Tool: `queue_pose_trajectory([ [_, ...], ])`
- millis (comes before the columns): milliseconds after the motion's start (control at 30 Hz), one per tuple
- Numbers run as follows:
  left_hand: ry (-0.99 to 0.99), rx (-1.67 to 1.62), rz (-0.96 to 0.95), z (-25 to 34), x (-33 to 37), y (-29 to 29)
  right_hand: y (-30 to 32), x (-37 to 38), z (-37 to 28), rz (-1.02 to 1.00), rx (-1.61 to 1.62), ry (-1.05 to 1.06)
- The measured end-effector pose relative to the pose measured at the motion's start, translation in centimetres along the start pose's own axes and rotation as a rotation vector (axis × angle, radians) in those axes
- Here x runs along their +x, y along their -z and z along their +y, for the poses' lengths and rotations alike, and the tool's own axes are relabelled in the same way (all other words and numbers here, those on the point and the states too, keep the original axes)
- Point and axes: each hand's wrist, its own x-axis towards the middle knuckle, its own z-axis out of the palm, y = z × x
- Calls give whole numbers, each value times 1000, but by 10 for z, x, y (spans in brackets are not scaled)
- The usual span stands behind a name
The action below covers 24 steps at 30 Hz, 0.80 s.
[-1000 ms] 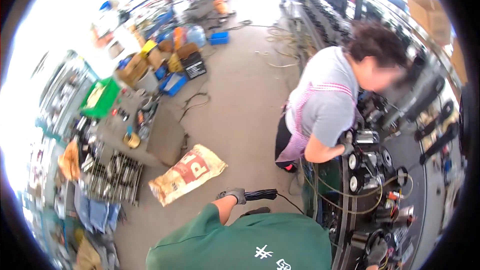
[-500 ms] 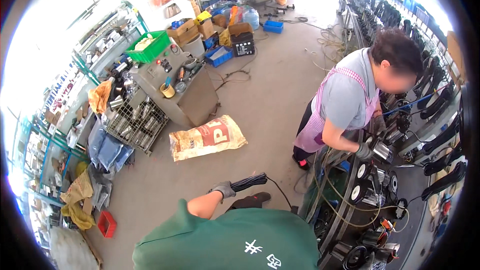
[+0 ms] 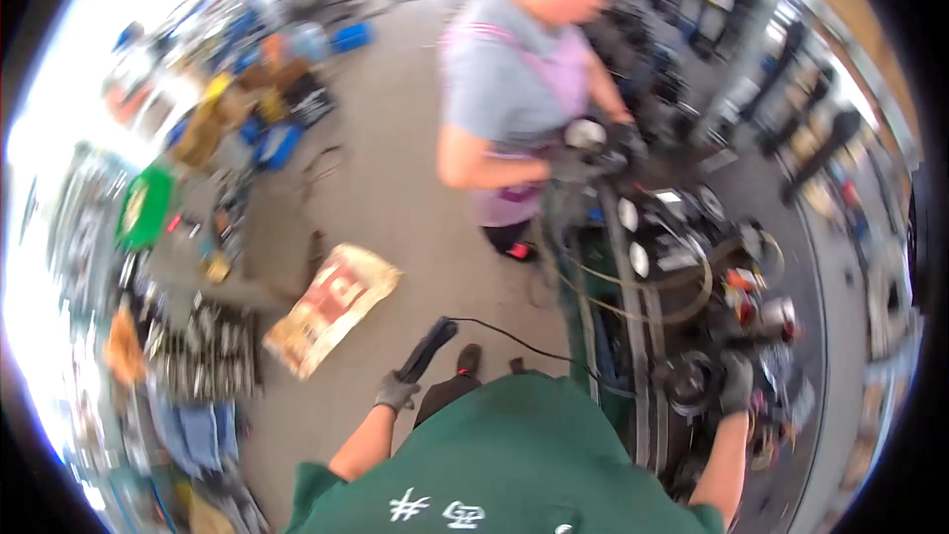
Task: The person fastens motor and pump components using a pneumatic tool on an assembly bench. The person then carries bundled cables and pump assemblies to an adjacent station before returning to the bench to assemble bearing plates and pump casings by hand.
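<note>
Black and slim, the corded hand tool (image 3: 427, 349) sits in the person's grey-gloved left hand (image 3: 396, 394), out to the left of the green shirt and above the grey concrete floor (image 3: 395, 198). Its long axis runs on a slant, from the gloved fist at lower left up toward the upper right, so its far end points away from the body and toward the machine frame. A thin black cable (image 3: 514, 336) leaves that far end and runs right toward the green metal rack of round machine parts (image 3: 652, 277). The left fingers are curled shut around the tool's lower end, which they hide.

On the other side, the dark-gloved right hand (image 3: 735, 383) rests on a dark round part (image 3: 689, 383) low in the rack; its fingers look wrapped over the part, though blur makes this hard to tell.

Motion blur smears the whole view. A second person in a grey top (image 3: 504, 79) stands at the rack farther off, hands on its parts. A tan printed sack (image 3: 332, 309) lies flat on the floor, near the tool.
</note>
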Motion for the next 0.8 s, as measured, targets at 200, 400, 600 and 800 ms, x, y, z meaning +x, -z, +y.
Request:
queue_pose_trajectory([
  [200, -226, 361, 65, 12, 68, 19, -38, -25, -6, 80, -150, -313],
  [400, -394, 198, -98, 71, 103, 31, -64, -90, -19, 199, 192, -306],
  [600, -676, -3, -67, 163, 105, 34, -90, -154, -122, -100, -706, -247],
  [800, -678, -94, -222, 255, 78, 55, -68, -189, -130, -98, -768, -161],
])
